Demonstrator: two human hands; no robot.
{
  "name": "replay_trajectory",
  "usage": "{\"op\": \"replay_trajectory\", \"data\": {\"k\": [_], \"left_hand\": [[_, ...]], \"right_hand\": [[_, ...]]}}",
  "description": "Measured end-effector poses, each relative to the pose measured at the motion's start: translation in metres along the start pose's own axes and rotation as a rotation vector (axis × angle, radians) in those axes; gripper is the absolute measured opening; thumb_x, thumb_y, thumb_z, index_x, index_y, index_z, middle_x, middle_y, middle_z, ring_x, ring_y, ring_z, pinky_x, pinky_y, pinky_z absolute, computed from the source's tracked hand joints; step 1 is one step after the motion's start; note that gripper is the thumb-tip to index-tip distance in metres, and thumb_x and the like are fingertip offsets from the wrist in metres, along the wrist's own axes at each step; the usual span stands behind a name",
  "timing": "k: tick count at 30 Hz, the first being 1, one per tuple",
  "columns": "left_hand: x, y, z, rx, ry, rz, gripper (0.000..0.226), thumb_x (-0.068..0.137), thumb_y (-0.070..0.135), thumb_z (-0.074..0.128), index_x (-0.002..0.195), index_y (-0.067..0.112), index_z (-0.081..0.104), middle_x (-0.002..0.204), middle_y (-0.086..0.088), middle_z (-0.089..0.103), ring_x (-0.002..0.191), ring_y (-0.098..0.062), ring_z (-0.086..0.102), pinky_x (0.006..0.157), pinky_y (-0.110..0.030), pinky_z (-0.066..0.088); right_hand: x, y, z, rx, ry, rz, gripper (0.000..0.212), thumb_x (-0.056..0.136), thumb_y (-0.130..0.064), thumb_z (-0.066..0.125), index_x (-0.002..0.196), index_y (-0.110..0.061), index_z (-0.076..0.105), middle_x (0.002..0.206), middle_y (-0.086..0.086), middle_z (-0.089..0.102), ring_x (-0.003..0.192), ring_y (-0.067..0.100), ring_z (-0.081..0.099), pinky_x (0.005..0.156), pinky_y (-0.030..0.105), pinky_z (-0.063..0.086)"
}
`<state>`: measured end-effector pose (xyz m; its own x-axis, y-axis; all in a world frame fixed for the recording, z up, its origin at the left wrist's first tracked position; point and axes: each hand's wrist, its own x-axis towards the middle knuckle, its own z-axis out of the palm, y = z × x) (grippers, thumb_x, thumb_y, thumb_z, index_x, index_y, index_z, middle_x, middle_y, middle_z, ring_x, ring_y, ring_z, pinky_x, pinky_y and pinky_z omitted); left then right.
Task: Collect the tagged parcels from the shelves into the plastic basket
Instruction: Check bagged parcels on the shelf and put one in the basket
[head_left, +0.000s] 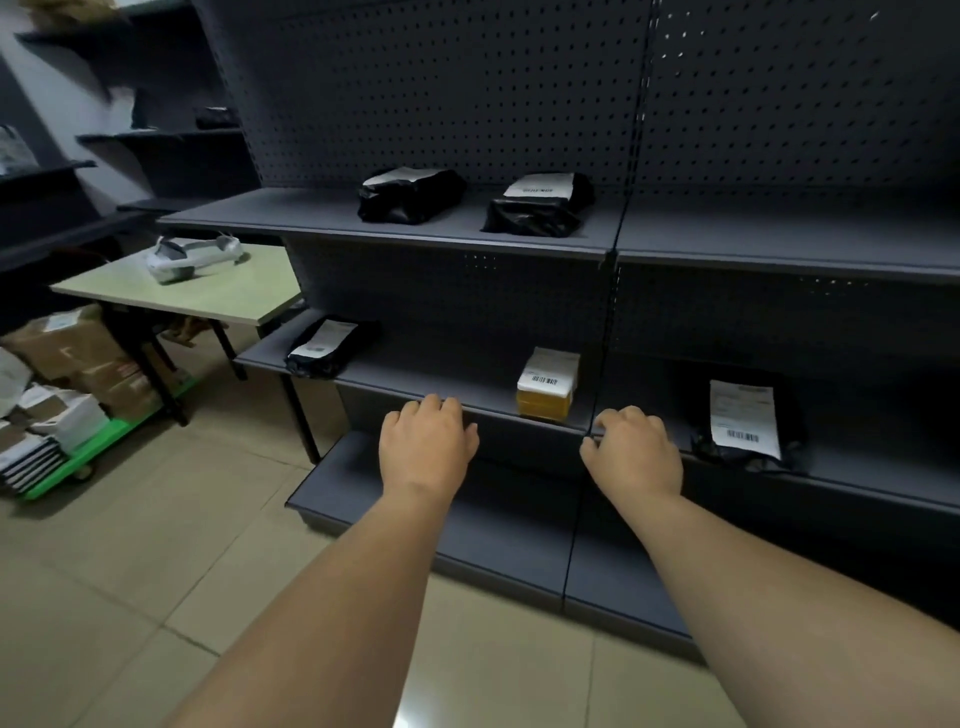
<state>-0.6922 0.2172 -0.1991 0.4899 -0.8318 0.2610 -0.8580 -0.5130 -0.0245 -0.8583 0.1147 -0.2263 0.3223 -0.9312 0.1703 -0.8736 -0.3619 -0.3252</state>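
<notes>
Both of your arms reach toward the dark grey shelving, and neither hand holds anything. Your left hand (427, 439) hangs palm down at the front edge of the middle shelf (415, 382), its fingers (441, 408) loosely curled and released; whether they touch the edge I cannot tell. Your right hand (635, 453) sits at the same front edge, right by the upright post where the two shelf bays meet, fingers likewise relaxed and grasping nothing. Between your hands, a little farther back on the middle shelf, stands the yellow box parcel (546, 383) with a white barcode label on top; it lies just beyond your fingers, nearer your right hand, and apart from both. To the right of your right hand, in the next bay, a black bag parcel with a white label (745, 421) lies near the front edge, close to that hand but not touched. At the left end of the middle shelf lies another black labelled parcel (327, 345), well apart from your left hand. On the upper shelf (291, 215) two more black parcels rest, one toward the middle (410, 195) and one toward the post (540, 205). The plastic basket does not show in this view.
</notes>
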Motion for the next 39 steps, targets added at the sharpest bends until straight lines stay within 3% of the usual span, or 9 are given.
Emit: {"op": "replay_trajectory", "data": {"k": [13,22,25,31,33,36,39], "left_hand": [[0.088,-0.04,0.06,-0.044,-0.06,0.066,0.035,0.097,0.043,0.039,0.113,0.018,0.057,0.112,-0.001,0.061,0.108,-0.02,0.055,0.091,-0.034,0.041],[0.193,-0.022,0.098,-0.148,-0.081,0.112,0.035,0.096,0.044,0.042,0.11,0.018,0.061,0.105,-0.001,0.062,0.099,-0.02,0.058,0.083,-0.032,0.042],[0.22,-0.005,0.113,-0.252,-0.167,0.072,0.037,0.096,0.043,0.042,0.114,0.016,0.06,0.106,-0.003,0.061,0.098,-0.022,0.059,0.083,-0.033,0.044],[0.259,0.027,0.152,-0.606,-0.507,-0.102,0.042,0.097,0.042,0.042,0.124,0.013,0.057,0.111,-0.01,0.065,0.102,-0.026,0.06,0.076,-0.032,0.047],[0.267,0.034,0.161,-0.691,-0.576,-0.14,0.042,0.099,0.039,0.041,0.12,0.008,0.06,0.108,-0.012,0.065,0.098,-0.026,0.06,0.074,-0.031,0.044],[0.276,0.043,0.173,-0.801,-0.647,-0.233,0.041,0.1,0.037,0.04,0.108,0.004,0.062,0.096,-0.012,0.059,0.086,-0.023,0.051,0.075,-0.03,0.041],[0.284,0.052,0.187,-0.92,-0.705,-0.343,0.038,0.099,0.038,0.043,0.111,0.007,0.061,0.089,-0.006,0.053,0.085,-0.021,0.047,0.078,-0.031,0.04]], "right_hand": [[0.067,-0.039,0.067,0.012,0.0,0.101,0.031,0.092,-0.032,0.051,0.117,-0.018,0.061,0.114,0.003,0.055,0.108,0.022,0.049,0.082,0.034,0.049],[0.158,-0.041,0.093,0.027,-0.033,0.232,0.036,0.093,-0.034,0.05,0.126,-0.02,0.056,0.121,0.004,0.054,0.111,0.024,0.047,0.082,0.035,0.046],[0.181,-0.031,0.098,0.061,-0.048,0.313,0.037,0.093,-0.035,0.051,0.127,-0.02,0.055,0.123,0.005,0.053,0.112,0.024,0.047,0.082,0.035,0.046],[0.217,-0.012,0.121,0.303,-0.094,0.515,0.042,0.092,-0.035,0.053,0.13,-0.018,0.053,0.127,0.008,0.053,0.113,0.027,0.052,0.085,0.036,0.051],[0.225,-0.008,0.128,0.411,-0.119,0.567,0.045,0.092,-0.032,0.053,0.134,-0.015,0.051,0.13,0.009,0.055,0.114,0.026,0.055,0.08,0.029,0.048],[0.237,-0.004,0.14,0.518,-0.179,0.635,0.045,0.094,-0.027,0.051,0.135,-0.009,0.05,0.132,0.011,0.056,0.117,0.027,0.054,0.083,0.027,0.043],[0.246,0.001,0.153,0.682,-0.198,0.73,0.026,0.094,-0.024,0.05,0.104,-0.005,0.063,0.104,0.013,0.063,0.089,0.024,0.058,0.071,0.027,0.043]]}}
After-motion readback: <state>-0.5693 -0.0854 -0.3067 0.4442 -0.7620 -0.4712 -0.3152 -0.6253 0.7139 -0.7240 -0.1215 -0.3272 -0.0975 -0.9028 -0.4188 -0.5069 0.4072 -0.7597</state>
